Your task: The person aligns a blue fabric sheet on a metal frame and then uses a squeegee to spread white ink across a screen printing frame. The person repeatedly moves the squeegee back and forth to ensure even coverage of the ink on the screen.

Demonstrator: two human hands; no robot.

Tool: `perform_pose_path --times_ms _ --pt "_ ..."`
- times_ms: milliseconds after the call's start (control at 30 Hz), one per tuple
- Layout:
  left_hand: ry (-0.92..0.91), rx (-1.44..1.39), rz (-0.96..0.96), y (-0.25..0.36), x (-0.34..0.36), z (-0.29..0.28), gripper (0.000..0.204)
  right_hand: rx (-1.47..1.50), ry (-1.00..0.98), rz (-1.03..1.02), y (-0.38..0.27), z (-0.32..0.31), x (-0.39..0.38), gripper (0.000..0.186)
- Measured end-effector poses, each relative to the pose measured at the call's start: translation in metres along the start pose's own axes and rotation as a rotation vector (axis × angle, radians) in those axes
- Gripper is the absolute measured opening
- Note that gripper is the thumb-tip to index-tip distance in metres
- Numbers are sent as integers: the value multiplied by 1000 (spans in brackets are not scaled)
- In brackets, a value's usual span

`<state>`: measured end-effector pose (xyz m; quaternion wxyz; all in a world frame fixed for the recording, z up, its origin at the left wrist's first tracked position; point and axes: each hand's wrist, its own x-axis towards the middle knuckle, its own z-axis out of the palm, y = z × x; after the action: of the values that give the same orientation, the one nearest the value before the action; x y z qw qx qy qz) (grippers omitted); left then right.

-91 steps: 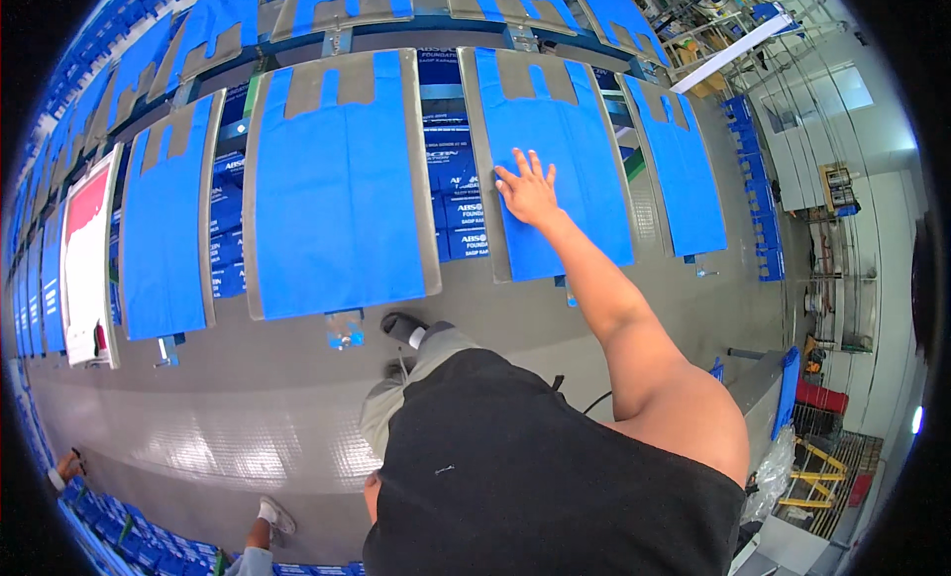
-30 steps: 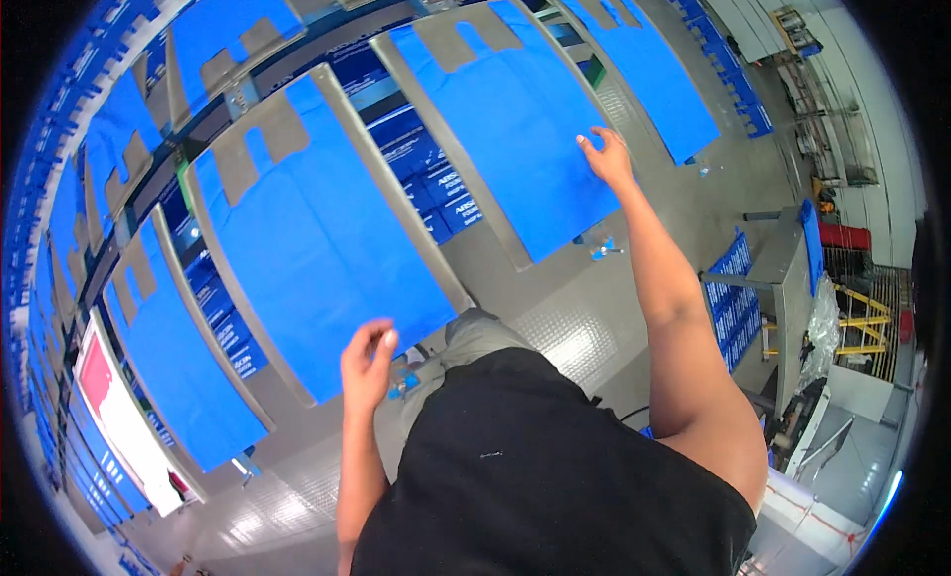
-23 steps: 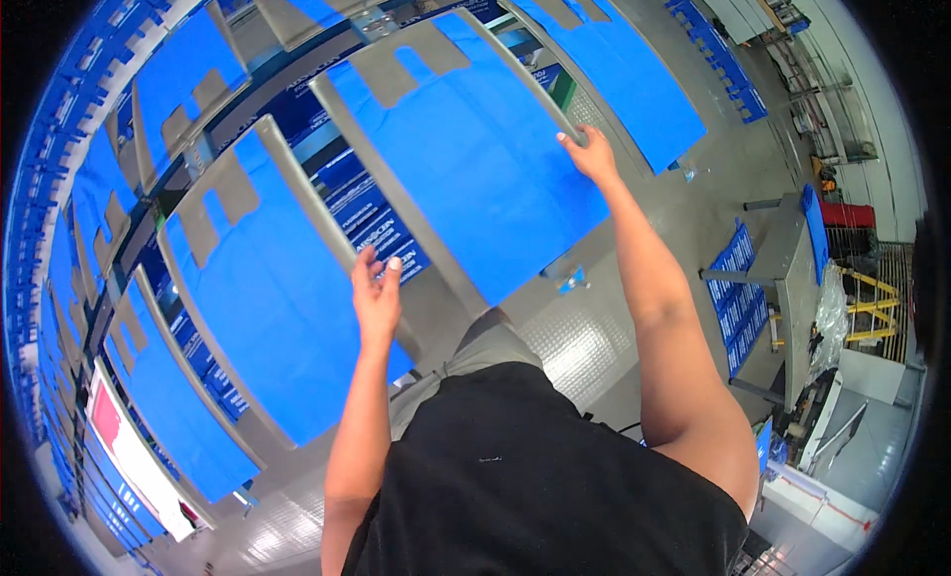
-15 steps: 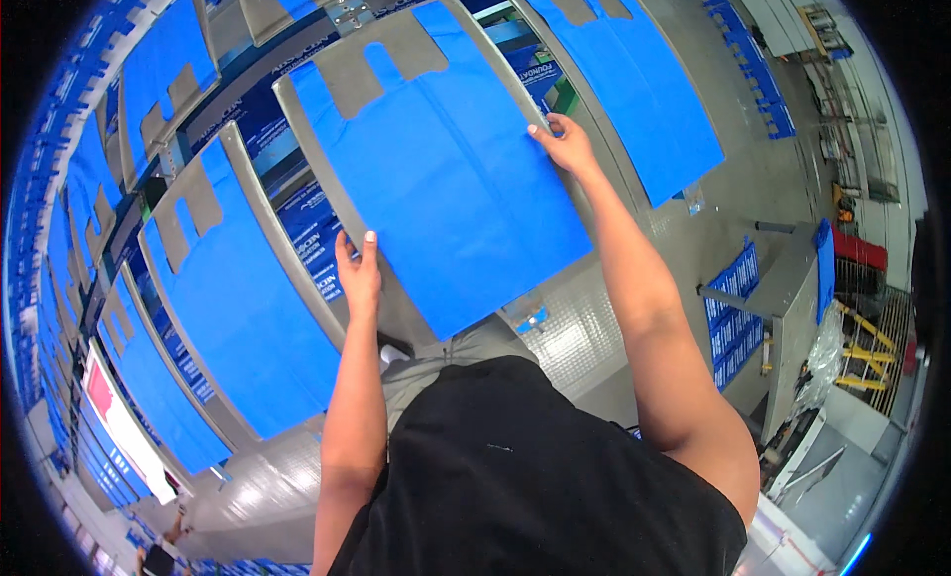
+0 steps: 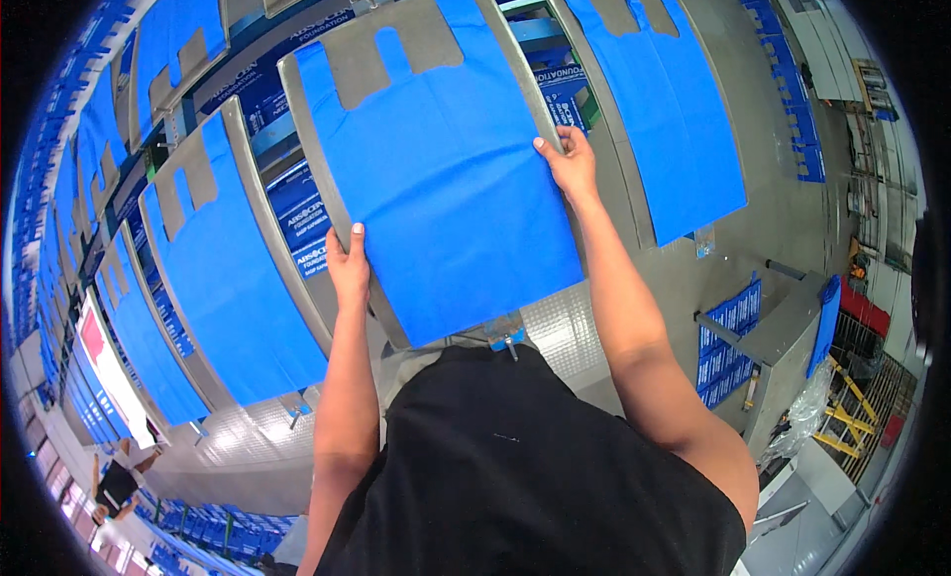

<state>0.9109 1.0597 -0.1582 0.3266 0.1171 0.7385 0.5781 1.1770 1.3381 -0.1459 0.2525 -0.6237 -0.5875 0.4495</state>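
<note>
A blue fabric bag (image 5: pixel 461 229) with cut-out handles lies on a grey board (image 5: pixel 300 110) in front of me. My left hand (image 5: pixel 349 264) is at the board's left edge, thumb on top near the bag's side and fingers round the outside. Higher up on the opposite edge, my right hand (image 5: pixel 570 165) has its thumb on the bag's border and its fingers curled over the board's rim. Both hands look closed on the board; I cannot tell whether the cloth is pinched too. A shallow crease crosses the bag between them.
Similar blue bags lie on boards to the left (image 5: pixel 238 279) and right (image 5: pixel 674 120). Printed dark-blue bags (image 5: pixel 302 224) show in the gaps. A metal stand (image 5: pixel 778 328) and a yellow frame (image 5: pixel 842 408) are at right. Another person (image 5: pixel 117 487) is far off at lower left.
My hands stay at the board's two edges. The bag's long lengthwise crease has given way to one running across it. My view has shifted, and a metal clip shows below the bag.
</note>
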Motion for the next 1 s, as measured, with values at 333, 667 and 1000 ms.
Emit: perform_pose_path --times_ms 333,667,1000 --pt "15 25 3 10 -4 3 49 209 -10 23 9 4 4 32" --pt "27 72 -15 18 -6 6 50 270 15 20 6 8 4 28" --pt "38 -11 -49 -3 0 1 53 400 -93 122 -5 -5 0 31"
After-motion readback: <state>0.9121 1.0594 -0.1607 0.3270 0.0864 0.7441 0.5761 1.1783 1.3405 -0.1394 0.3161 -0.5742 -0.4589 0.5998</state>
